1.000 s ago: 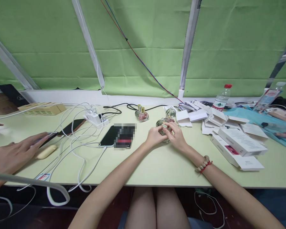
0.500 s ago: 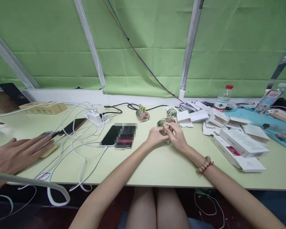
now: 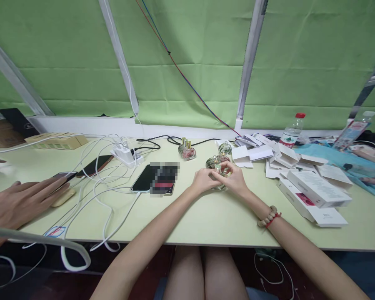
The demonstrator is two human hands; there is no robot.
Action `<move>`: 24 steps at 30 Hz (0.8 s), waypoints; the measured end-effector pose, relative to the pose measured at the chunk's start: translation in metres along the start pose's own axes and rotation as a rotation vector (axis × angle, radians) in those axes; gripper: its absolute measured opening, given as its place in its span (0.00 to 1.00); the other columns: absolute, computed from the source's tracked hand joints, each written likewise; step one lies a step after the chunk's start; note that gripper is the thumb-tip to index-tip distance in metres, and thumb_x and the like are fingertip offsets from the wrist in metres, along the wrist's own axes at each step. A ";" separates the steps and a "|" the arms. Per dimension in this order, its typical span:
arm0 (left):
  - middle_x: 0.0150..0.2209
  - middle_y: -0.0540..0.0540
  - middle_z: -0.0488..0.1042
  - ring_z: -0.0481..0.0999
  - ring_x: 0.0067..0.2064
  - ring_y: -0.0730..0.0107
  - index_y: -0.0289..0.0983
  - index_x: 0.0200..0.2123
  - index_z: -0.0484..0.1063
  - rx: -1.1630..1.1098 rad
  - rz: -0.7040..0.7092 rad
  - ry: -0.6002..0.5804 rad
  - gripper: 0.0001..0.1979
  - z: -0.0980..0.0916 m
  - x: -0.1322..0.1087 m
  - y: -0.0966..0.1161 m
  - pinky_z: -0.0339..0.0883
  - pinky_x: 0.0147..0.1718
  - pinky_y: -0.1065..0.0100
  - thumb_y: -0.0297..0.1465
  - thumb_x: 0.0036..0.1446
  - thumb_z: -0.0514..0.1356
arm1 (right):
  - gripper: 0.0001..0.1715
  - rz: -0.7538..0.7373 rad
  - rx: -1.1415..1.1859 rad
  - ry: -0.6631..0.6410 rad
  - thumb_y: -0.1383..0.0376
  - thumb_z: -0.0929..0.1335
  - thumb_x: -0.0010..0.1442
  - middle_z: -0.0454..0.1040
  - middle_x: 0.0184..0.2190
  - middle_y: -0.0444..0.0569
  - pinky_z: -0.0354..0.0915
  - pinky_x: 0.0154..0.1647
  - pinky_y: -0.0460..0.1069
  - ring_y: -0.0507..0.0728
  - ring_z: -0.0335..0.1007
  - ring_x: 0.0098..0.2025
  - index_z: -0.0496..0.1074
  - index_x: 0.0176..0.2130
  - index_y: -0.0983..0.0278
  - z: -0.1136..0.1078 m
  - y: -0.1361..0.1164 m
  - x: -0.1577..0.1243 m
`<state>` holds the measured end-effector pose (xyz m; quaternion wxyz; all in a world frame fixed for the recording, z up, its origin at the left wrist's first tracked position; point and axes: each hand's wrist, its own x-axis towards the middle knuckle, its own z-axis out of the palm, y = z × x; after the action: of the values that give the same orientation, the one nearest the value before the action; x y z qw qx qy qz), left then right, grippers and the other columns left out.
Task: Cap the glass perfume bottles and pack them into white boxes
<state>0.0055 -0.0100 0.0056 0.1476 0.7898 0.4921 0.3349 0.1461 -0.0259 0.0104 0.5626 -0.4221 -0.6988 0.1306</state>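
Both hands meet over a clear, rounded glass perfume bottle standing on the table. My left hand wraps round its left side with closed fingers. From the right, my right hand closes thumb and fingers about the bottle's pale, shiny top; whether a cap is on it I cannot tell. Right behind the hands are more glass bottles, partly hidden by my fingers. Another rounded bottle stands farther back. To the left is a cluster of bottles with gold-coloured tops.
Opened white cartons pile up at the right, with a red-capped water bottle behind. Phones and tangled white cables lie left, near a power strip. Another person's hand rests at far left.
My right hand's fingers have shifted at the bottle's top, and its thumb now sits lower, leaving the top more visible. My left hand has barely moved.
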 end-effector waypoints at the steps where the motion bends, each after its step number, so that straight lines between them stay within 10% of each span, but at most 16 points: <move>1: 0.20 0.52 0.71 0.64 0.25 0.76 0.35 0.20 0.72 0.001 0.007 0.006 0.13 0.000 0.000 0.000 0.52 0.24 0.74 0.40 0.42 0.62 | 0.14 -0.020 -0.008 0.010 0.57 0.71 0.49 0.73 0.26 0.47 0.65 0.29 0.49 0.54 0.68 0.28 0.71 0.31 0.64 0.000 0.000 0.000; 24: 0.19 0.52 0.70 0.63 0.23 0.77 0.34 0.21 0.73 0.022 0.012 0.055 0.13 0.001 0.003 -0.003 0.51 0.23 0.73 0.40 0.43 0.60 | 0.18 -0.144 0.005 -0.109 0.59 0.62 0.62 0.77 0.40 0.51 0.67 0.39 0.51 0.57 0.71 0.38 0.72 0.48 0.62 -0.001 0.001 -0.003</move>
<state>0.0055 -0.0060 0.0043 0.1235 0.7848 0.4950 0.3519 0.1469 -0.0278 0.0082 0.5327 -0.3614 -0.7567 0.1143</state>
